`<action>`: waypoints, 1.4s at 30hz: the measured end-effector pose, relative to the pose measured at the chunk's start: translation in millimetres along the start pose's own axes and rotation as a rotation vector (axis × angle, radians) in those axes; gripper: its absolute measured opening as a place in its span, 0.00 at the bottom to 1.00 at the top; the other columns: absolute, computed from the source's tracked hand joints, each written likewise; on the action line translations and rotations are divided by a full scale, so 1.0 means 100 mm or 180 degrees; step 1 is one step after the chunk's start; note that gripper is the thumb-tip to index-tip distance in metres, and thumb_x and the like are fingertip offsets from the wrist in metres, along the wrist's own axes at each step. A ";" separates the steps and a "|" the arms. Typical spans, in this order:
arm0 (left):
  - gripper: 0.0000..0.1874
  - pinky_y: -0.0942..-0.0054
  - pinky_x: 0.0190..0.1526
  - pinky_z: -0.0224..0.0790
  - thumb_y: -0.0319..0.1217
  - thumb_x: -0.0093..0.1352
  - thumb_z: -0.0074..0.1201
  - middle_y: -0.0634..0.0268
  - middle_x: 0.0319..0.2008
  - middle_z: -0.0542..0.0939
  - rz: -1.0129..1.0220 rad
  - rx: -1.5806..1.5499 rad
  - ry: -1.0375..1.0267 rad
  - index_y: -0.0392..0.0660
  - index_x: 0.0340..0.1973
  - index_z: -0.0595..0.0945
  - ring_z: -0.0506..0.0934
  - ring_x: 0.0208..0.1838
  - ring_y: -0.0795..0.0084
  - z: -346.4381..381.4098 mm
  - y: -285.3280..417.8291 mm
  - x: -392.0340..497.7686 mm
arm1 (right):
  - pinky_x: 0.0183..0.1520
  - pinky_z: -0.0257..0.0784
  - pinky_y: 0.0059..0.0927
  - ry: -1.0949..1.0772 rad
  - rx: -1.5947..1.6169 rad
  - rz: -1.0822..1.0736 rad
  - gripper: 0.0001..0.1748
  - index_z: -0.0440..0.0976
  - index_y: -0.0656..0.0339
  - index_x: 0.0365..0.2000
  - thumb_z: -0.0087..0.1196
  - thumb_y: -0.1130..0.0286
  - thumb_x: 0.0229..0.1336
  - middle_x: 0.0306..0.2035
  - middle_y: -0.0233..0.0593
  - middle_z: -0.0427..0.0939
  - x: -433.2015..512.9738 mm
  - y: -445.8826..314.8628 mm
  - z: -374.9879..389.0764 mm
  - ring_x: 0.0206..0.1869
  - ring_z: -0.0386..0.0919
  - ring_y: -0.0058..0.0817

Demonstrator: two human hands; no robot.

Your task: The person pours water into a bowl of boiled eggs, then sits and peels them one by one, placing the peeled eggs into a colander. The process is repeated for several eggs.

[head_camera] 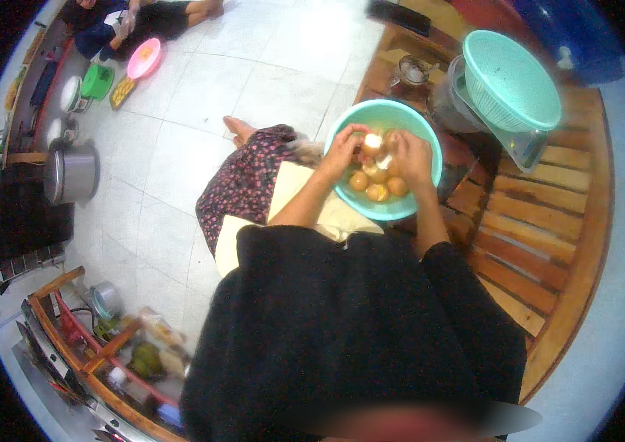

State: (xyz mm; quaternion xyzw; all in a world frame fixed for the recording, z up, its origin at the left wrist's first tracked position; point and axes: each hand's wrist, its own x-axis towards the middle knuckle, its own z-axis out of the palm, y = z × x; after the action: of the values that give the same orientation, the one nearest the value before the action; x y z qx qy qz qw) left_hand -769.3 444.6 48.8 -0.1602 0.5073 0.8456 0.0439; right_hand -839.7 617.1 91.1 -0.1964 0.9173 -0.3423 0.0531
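A turquoise plastic basin (435, 166) in front of me holds several brown eggs (359, 180) in liquid. Inside its left part, my left hand (350, 145) grips a partly peeled egg (372, 142) whose white top shows. My right hand (413, 157) is at the basin's right side, close to that egg, with its fingers bent down among the eggs; what its fingertips touch is hidden. Pale bits, perhaps egg white or shell, show between the hands. One lower egg (377, 192) appears cracked, with a yellowish patch.
A turquoise colander (511, 83) rests on a clear container on the slatted wooden bench (533, 221), near a glass jar (414, 70). Another person (119, 27) sits on the floor by a pink basin (144, 58) and a green container (97, 82). A metal pot (72, 172) stands left.
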 end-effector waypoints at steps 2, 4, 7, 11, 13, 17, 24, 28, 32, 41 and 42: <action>0.13 0.78 0.32 0.73 0.32 0.72 0.42 0.61 0.33 0.81 -0.0130 -0.0207 -0.0131 0.46 0.51 0.74 0.77 0.28 0.75 -0.01 0.00 0.01 | 0.47 0.73 0.47 -0.0278 -0.0073 -0.0273 0.10 0.79 0.60 0.39 0.52 0.69 0.60 0.38 0.49 0.81 -0.02 0.02 -0.07 0.41 0.78 0.50; 0.14 0.78 0.31 0.72 0.34 0.73 0.44 0.62 0.34 0.81 -0.0270 -0.0342 -0.0226 0.46 0.52 0.74 0.76 0.28 0.75 -0.01 -0.01 0.02 | 0.47 0.73 0.44 -0.0370 0.0117 -0.0317 0.11 0.80 0.59 0.41 0.53 0.69 0.59 0.40 0.47 0.81 -0.02 0.01 -0.07 0.42 0.79 0.46; 0.16 0.79 0.32 0.71 0.36 0.72 0.50 0.63 0.35 0.81 -0.0333 -0.0128 -0.0365 0.46 0.54 0.75 0.77 0.31 0.77 -0.02 -0.02 0.03 | 0.47 0.74 0.40 -0.0372 0.0782 -0.0196 0.13 0.80 0.58 0.44 0.56 0.68 0.59 0.41 0.45 0.81 0.00 -0.03 -0.04 0.42 0.79 0.43; 0.21 0.80 0.34 0.71 0.37 0.68 0.60 0.65 0.37 0.82 -0.0136 0.0464 -0.0459 0.44 0.55 0.76 0.78 0.35 0.78 -0.02 -0.03 -0.01 | 0.45 0.73 0.40 -0.0802 0.0774 -0.0619 0.13 0.81 0.59 0.43 0.56 0.67 0.59 0.39 0.47 0.81 0.04 -0.05 -0.06 0.41 0.79 0.44; 0.23 0.78 0.37 0.72 0.38 0.67 0.61 0.64 0.40 0.81 -0.0052 0.0503 -0.0509 0.43 0.55 0.76 0.78 0.39 0.77 -0.02 -0.03 0.00 | 0.43 0.73 0.41 -0.0862 0.0572 -0.0716 0.12 0.81 0.59 0.42 0.55 0.67 0.59 0.38 0.48 0.81 0.06 -0.05 -0.07 0.41 0.79 0.46; 0.23 0.74 0.46 0.75 0.38 0.67 0.61 0.61 0.46 0.80 -0.0177 0.0540 -0.0572 0.41 0.55 0.77 0.79 0.46 0.73 -0.03 -0.05 0.00 | 0.41 0.73 0.45 -0.0578 0.0370 -0.0885 0.12 0.80 0.60 0.40 0.54 0.68 0.58 0.36 0.50 0.81 0.04 -0.06 -0.02 0.38 0.79 0.49; 0.22 0.74 0.48 0.75 0.30 0.66 0.57 0.58 0.46 0.80 -0.0379 0.0863 -0.0537 0.39 0.56 0.76 0.80 0.45 0.72 -0.05 -0.04 0.02 | 0.42 0.73 0.49 -0.0300 -0.0228 -0.0501 0.10 0.77 0.60 0.36 0.47 0.68 0.62 0.35 0.55 0.80 0.03 -0.06 0.13 0.36 0.78 0.54; 0.23 0.73 0.50 0.75 0.26 0.66 0.53 0.58 0.49 0.79 -0.0050 0.0523 -0.0514 0.38 0.58 0.75 0.79 0.47 0.70 -0.04 -0.07 0.02 | 0.42 0.72 0.52 -0.0021 0.0124 0.0009 0.10 0.76 0.62 0.35 0.46 0.68 0.64 0.34 0.57 0.79 0.05 -0.03 0.09 0.37 0.78 0.56; 0.24 0.70 0.52 0.75 0.26 0.67 0.51 0.57 0.53 0.78 0.0049 0.0244 -0.0477 0.36 0.60 0.73 0.78 0.53 0.67 -0.07 -0.13 0.06 | 0.43 0.73 0.48 0.0220 0.0182 -0.0174 0.11 0.77 0.63 0.38 0.48 0.68 0.64 0.32 0.53 0.80 0.02 0.01 0.03 0.37 0.78 0.53; 0.25 0.70 0.51 0.76 0.30 0.69 0.58 0.59 0.52 0.80 -0.0010 0.0081 -0.0392 0.36 0.60 0.73 0.80 0.49 0.70 -0.10 -0.21 0.09 | 0.45 0.72 0.45 0.0079 0.0278 -0.0485 0.13 0.75 0.63 0.46 0.47 0.71 0.65 0.40 0.50 0.79 -0.09 -0.03 0.28 0.41 0.78 0.50; 0.24 0.71 0.49 0.77 0.30 0.69 0.57 0.59 0.52 0.80 0.0051 -0.0221 -0.0428 0.36 0.60 0.73 0.80 0.48 0.71 -0.09 -0.21 0.09 | 0.45 0.72 0.46 0.0069 0.0071 -0.0432 0.13 0.74 0.63 0.46 0.46 0.72 0.65 0.41 0.51 0.78 -0.09 -0.07 0.30 0.41 0.78 0.51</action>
State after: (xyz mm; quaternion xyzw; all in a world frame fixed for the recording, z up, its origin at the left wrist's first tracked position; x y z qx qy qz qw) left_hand -771.0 446.4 24.0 -0.1004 0.4748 0.8719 0.0654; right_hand -822.8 597.9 72.5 -0.2539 0.8985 -0.3575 0.0220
